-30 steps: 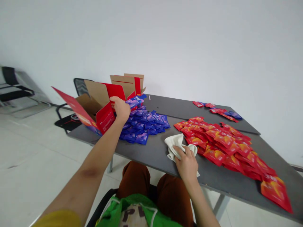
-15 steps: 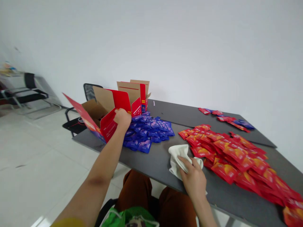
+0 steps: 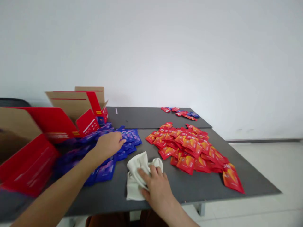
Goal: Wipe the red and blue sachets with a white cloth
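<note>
**Q: What are the hands doing right now?**

A: The left hand [image 3: 107, 145] is resting on blue foil sachets [image 3: 129, 138], its fingers together, and I cannot tell whether it is pinching one. The right hand [image 3: 156, 189] is pressing down on a crumpled white cloth [image 3: 139, 167], its fingers lying apart and not clearly clamping it.

**Q: Where is everything lying, and what looks done or left?**

A: The blue sachets are spreading in one loose heap across the left of a grey table [image 3: 151, 118]. A larger heap of red sachets [image 3: 187, 148] is lying to the right of the cloth, and a small mixed group of red and blue sachets [image 3: 178, 112] is sitting near the far edge. Many sachets are still lying out on the table.

**Q: And the containers?**

A: An open cardboard carton [image 3: 78, 104] is standing at the left, with red-printed flaps [image 3: 28, 160] spreading outward. The flaps are hiding its inside, so I cannot tell what it is holding
</note>
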Available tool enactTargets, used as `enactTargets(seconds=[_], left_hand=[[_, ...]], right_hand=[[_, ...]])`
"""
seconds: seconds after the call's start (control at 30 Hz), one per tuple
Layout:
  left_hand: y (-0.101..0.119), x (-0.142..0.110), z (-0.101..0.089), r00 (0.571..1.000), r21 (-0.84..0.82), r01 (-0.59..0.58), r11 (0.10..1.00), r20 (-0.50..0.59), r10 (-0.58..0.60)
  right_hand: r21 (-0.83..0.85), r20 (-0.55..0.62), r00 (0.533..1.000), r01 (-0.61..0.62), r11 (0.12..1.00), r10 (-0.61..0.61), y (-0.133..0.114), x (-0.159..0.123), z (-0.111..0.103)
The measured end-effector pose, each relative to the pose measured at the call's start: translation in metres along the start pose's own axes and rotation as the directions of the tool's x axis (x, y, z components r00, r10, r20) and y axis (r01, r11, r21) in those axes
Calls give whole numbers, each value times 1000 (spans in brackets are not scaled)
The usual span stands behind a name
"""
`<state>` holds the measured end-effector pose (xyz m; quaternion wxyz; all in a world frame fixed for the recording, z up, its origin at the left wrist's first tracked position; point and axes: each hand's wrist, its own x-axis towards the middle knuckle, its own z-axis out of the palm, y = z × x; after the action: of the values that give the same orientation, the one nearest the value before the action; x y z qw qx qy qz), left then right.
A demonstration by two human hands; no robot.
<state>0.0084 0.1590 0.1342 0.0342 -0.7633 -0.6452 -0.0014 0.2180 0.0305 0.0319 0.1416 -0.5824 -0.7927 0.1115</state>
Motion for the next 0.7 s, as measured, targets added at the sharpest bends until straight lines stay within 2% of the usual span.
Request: enactTargets(seconds=[0.07, 0.13, 0.23, 0.33, 0.4, 0.47, 0.57, 0.6, 0.7], left_hand=[[14, -9, 20, 998, -32, -59, 998, -28, 58], [24, -20, 38, 991, -114, -135, 984, -38, 132], [36, -34, 57, 981, -204, -187, 961, 8, 193], [47, -40, 66, 981, -210, -184, 960, 14, 192], [55, -42, 74, 987, -180, -162, 970, -29, 159], [63, -48, 88, 993, -130, -113, 985, 2, 114], [72, -63, 118, 988, -63, -113, 992, 101, 119], [73, -68, 127, 984, -59, -145, 988, 100, 150], [73, -81, 144, 968, -108, -247, 963, 10, 250]], right_hand=[[41, 67, 995, 64, 997, -67, 13, -5, -30], [65, 73, 992, 99, 993, -104, 33, -1, -69], [-54, -50, 999, -2, 999, -1, 70, 34, -123], [-207, -82, 989, -137, 969, 122, 96, 79, -149], [-314, -138, 973, -218, 924, 183, 92, 93, -147], [-337, -165, 972, -213, 917, 165, 75, 86, -133], [-136, -13, 998, -57, 989, 56, 43, 51, -104], [-62, 70, 997, -5, 998, 9, 36, 38, -93], [41, 155, 987, 40, 998, -46, 27, 12, -60]])
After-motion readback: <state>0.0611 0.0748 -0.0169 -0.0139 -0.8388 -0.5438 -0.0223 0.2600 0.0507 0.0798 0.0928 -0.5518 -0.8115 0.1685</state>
